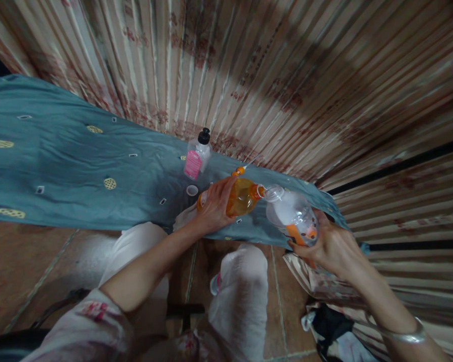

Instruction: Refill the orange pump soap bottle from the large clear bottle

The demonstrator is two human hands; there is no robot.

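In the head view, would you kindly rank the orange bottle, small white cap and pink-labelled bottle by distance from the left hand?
1. Orange bottle, held in the left hand.
2. Small white cap, just beyond the hand on the cloth.
3. Pink-labelled bottle, farthest back by the curtain.

A counter (60, 166) draped in a wrinkled blue-grey cloth (143, 176) with small yellow patterned patches. On the cloth stands a clear bottle (197, 156) with a black cap and a pink label, upright. Just in front of it lies a small white cap (192, 190).

Tilted orange-liquid bottle (240, 197) meets the mouth of the clear bottle (292, 217).
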